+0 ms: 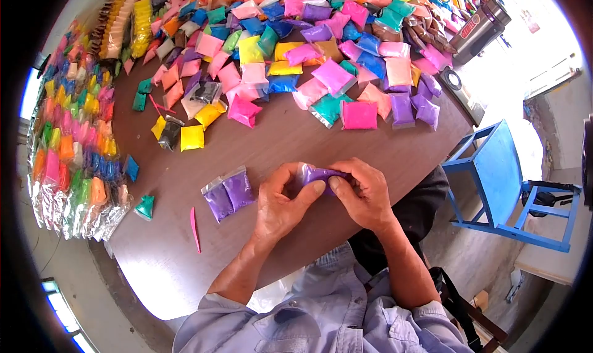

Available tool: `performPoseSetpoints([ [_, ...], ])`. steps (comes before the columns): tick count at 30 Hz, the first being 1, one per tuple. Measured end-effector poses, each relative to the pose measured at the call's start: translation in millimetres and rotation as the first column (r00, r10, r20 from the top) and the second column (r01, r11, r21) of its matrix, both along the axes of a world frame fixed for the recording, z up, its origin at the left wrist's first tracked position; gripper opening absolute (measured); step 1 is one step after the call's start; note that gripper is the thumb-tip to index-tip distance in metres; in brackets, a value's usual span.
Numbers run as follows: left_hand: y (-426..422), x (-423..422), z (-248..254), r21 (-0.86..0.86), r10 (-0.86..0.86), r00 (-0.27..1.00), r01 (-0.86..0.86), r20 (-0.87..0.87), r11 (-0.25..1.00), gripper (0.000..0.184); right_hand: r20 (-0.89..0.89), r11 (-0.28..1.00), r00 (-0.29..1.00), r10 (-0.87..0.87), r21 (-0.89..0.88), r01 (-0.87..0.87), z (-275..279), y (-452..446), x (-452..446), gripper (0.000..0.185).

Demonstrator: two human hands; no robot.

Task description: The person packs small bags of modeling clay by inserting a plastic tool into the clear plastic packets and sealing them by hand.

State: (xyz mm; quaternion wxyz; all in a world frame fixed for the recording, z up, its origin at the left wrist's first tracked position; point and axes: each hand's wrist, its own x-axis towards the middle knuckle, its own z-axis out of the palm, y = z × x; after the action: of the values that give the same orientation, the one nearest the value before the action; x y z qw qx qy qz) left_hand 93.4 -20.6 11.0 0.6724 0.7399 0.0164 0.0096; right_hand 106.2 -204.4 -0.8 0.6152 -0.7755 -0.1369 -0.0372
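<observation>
A small clear packet of purple filling (315, 174) is held between my two hands above the front part of the table. My left hand (285, 195) pinches its left end between thumb and fingers. My right hand (364, 192) grips the right end, thumb pressed on top. Just left of my left hand, two purple packets (229, 193) lie side by side, touching, on the brown tabletop (272, 142). A thin pink plastic tool (195, 229) rests farther left. What the packets contain cannot be made out beyond its colour.
A large heap of coloured packets (296, 50) covers the table's far side. Strips of filled packets (68, 137) line the left edge. One teal packet (144, 208) lies at left. A steel flask (480, 30) stands far right; a blue chair (494, 174) is beside the table.
</observation>
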Motion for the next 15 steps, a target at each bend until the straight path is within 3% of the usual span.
performPoseSetpoints([
  [8, 8, 0, -6, 0.070, -0.026, 1.000, 0.025, 0.009, 0.997, 0.016, -0.063, 0.999, 0.998, 0.015, -0.040, -0.018, 13, 2, -1, 0.018],
  [12, 7, 1, -4, 0.089, -0.045, 0.999, 0.042, 0.024, 0.995, 0.015, -0.027, 1.000, 1.000, 0.001, 0.025, 0.000, -1, 0, -1, 0.018],
  [15, 7, -1, -2, -0.020, -0.076, 0.995, 0.075, -0.058, 0.997, 0.018, -0.035, 0.999, 0.999, -0.012, 0.037, 0.013, 1, -1, -2, 0.018],
])
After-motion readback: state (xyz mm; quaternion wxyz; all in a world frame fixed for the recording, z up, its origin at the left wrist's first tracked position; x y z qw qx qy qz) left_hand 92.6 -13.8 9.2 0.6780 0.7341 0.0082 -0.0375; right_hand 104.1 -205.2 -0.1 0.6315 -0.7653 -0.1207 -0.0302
